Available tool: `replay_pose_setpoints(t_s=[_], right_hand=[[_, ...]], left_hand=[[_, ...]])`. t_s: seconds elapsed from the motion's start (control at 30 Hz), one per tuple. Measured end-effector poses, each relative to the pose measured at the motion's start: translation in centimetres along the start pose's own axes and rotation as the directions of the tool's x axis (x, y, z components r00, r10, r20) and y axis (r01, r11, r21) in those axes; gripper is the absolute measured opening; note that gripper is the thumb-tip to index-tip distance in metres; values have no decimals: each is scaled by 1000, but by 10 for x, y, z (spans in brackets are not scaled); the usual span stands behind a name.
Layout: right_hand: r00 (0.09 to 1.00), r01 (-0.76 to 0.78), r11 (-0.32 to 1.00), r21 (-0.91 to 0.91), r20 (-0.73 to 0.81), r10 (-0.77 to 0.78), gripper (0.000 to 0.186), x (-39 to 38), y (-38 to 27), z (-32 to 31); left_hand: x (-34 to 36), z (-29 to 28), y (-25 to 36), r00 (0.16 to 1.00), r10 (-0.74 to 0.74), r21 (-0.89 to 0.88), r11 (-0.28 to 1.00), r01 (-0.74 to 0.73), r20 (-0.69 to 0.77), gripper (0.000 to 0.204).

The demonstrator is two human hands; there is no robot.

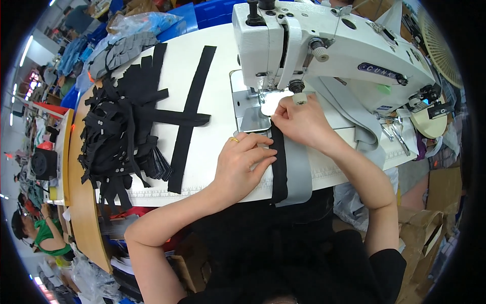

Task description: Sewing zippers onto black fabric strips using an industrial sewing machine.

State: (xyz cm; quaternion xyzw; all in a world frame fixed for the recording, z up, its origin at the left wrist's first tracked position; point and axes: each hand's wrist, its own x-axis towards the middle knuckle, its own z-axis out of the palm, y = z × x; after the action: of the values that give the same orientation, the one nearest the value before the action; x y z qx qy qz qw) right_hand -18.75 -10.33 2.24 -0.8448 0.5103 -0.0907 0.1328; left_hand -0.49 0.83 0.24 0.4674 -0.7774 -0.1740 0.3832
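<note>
A black fabric strip (279, 175) lies lengthwise along a wider grey strip (300, 175), both running from the table's front edge to the needle area of a white sewing machine (324, 43). My right hand (304, 121) is closed, with thumb and forefinger pinching the black strip close to the presser foot; part of the pinch is hidden. On the near left, my left hand (245, 162), with a ring on one finger, has its fingers extended and slightly apart. Their tips touch the black strip's left edge, just below the metal plate (254, 119).
A heap of black strips (121, 126) covers the table's left side. One loose black strip (195, 109) lies right of it, crossed by another. More grey fabric (349, 106) passes behind the needle. Scissors (400, 137) rest at the right; a fan (440, 43) stands beyond.
</note>
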Motion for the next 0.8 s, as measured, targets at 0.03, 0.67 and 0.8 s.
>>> replay_pose_setpoints(t_s=[0.03,0.67,0.8], right_hand=[[1000,5,1000,-1,4,-5,21,-1,-1,3],[903,-27,954,298,-401,151,29,29,28,69],[912,-46,950,310,-375,167,30,31,37,76]], left_hand=[[0,0,-3,1000,15,7,1000,-15,-8,15],[5,0,-15,996,-87,-125,988,88,15,15],[6,1,-14,997,-73,-137,988,74,14,16]])
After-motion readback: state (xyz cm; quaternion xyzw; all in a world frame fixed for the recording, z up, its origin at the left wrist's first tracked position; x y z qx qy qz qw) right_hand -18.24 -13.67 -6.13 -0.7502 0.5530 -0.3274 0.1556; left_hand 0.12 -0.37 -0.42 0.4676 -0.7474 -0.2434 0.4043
